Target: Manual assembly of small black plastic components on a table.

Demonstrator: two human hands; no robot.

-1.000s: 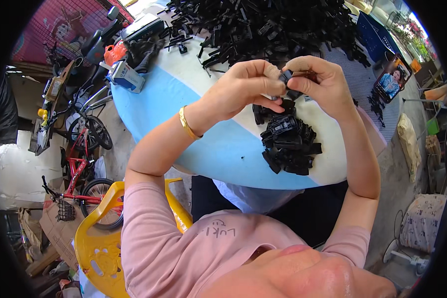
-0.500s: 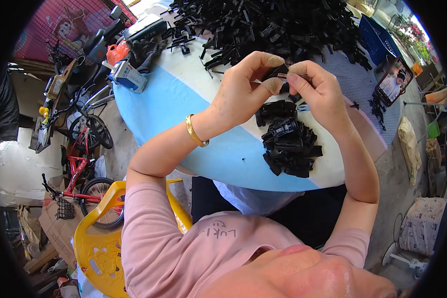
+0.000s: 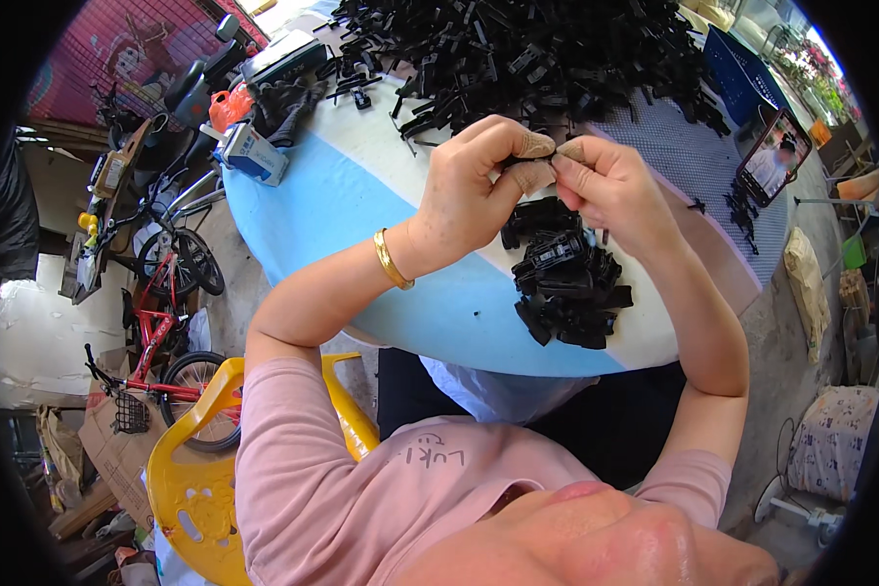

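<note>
My left hand [image 3: 474, 190] is pinched closed, with tape or finger covers on the thumb and index finger. My right hand [image 3: 610, 186] is pinched closed too, its fingertips meeting those of the left. Between them they hold a small black plastic part [image 3: 554, 156], mostly hidden by the fingers. Just below my hands lies a small stack of black plastic parts [image 3: 566, 278] on the table. Beyond my hands spreads a large heap of loose black plastic parts [image 3: 547, 63].
The round table [image 3: 410, 322] has a blue and white cover. A phone [image 3: 774, 161] leans at its right beside a blue basket [image 3: 737, 68]. On the left are a blue-white carton [image 3: 251, 153] and an orange bag [image 3: 230, 105]. A yellow chair [image 3: 190, 493] and red bicycle [image 3: 151, 337] stand left.
Both hands have shifted slightly down, and their fingertips have come together. The small part between them is now more hidden.
</note>
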